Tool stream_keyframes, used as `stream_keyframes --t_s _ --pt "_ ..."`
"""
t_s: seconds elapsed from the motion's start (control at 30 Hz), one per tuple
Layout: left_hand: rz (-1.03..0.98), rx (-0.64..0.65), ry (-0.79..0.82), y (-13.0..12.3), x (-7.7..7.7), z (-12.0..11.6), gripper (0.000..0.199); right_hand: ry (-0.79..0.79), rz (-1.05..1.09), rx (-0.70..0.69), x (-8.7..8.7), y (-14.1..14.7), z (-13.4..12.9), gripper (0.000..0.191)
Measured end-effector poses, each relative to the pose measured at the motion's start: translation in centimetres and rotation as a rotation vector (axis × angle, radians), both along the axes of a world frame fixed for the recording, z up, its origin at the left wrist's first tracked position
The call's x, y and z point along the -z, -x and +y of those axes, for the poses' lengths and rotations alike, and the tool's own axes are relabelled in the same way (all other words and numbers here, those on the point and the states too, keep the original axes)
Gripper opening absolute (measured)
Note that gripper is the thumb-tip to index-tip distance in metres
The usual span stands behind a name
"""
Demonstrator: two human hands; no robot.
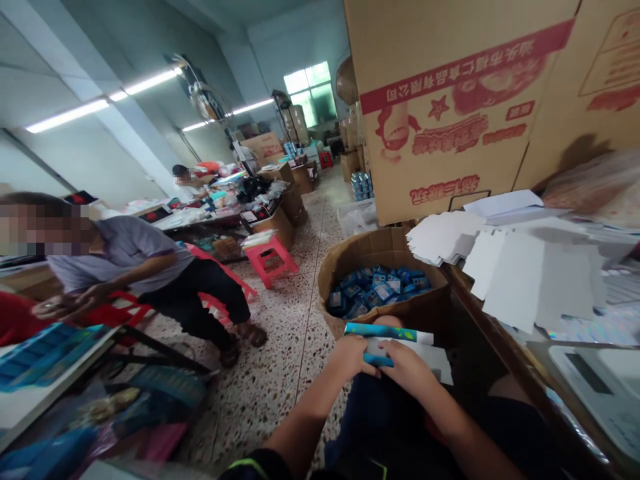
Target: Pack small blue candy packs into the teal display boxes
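A blue-and-white paper box [383, 331], with a green pattern along its printed edge, rests over my lap. My left hand [351, 355] closes on its left end. My right hand [407, 365] grips the near side, fingers bent over a blue part, and a plain white panel [440, 362] sticks out to the right. The box's underside is hidden by my hands and knees. Just beyond, a large round-sided cardboard bin [327, 327] holds many small blue boxes [370, 293].
To my right, a table carries stacked white card sheets [515, 267] and a white scale [595, 393]. A big printed carton [450, 133] stands behind the bin. At left, a person [140, 253] sits by a table with blue trays [45, 353]. A red stool [270, 260] stands on the speckled floor.
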State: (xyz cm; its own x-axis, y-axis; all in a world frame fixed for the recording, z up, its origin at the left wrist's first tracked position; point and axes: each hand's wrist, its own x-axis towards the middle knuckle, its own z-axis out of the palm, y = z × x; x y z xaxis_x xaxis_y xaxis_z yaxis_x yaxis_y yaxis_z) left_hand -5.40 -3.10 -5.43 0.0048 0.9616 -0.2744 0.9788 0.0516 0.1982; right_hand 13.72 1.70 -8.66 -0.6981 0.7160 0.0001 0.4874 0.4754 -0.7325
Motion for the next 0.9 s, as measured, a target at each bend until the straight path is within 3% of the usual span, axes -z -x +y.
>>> stream_keyframes --t_s 0.07,0.17,0.23,0.33,0.37,0.43,0.5,0.6,0.67,0.77,0.83,0.9 --pt "-0.063 -0.042 -0.035 0.0 0.3 -0.2 0.059 -0.019 0.046 -0.038 -0.1 -0.5 0.5 0.049" --pt "-0.166 -0.136 -0.074 -0.4 1.2 -1.1 0.047 -0.099 0.18 -0.075 -0.5 -1.8 0.2 0.032" --pt "-0.263 -0.227 -0.106 -0.7 1.6 -2.0 0.044 -0.252 0.351 -0.036 -0.9 -2.8 -0.5 0.024" --pt "-0.433 -0.4 -0.194 -0.5 1.3 -3.2 0.042 -0.472 0.593 0.295 -1.7 -4.3 -0.7 0.02" --pt "-0.492 -0.448 -0.235 -0.5 1.1 -3.5 0.04 -0.463 0.645 0.434 -2.0 -4.6 -0.4 0.032" --pt "-0.617 -0.503 -0.303 -0.5 0.4 -3.9 0.037 -0.264 0.722 0.582 -2.9 -4.8 0.6 0.072" --pt "-0.753 -0.497 -0.312 -1.1 -0.4 -4.3 0.041 0.053 0.794 0.474 -3.9 -4.5 1.5 0.097" --pt "-0.955 -0.439 -0.217 -3.3 -1.9 -4.9 0.052 0.34 0.884 0.259 -6.1 -4.1 2.1 0.085" --pt "-1.104 -0.41 -0.25 -5.3 -3.0 -5.0 0.057 0.346 0.871 0.276 -7.7 -4.1 1.9 0.075" --pt "-1.241 -0.447 -0.518 -7.6 -4.6 -4.0 0.08 0.289 0.726 0.309 -8.8 -4.2 1.4 0.083" --pt "-1.351 -0.499 -0.623 -8.2 -4.9 -2.7 0.09 0.311 0.655 0.238 -8.3 -4.0 1.0 0.086" --pt "-1.543 -0.554 -0.614 -8.3 -4.5 -1.2 0.089 0.354 0.661 0.188 -6.8 -3.4 0.5 0.078"
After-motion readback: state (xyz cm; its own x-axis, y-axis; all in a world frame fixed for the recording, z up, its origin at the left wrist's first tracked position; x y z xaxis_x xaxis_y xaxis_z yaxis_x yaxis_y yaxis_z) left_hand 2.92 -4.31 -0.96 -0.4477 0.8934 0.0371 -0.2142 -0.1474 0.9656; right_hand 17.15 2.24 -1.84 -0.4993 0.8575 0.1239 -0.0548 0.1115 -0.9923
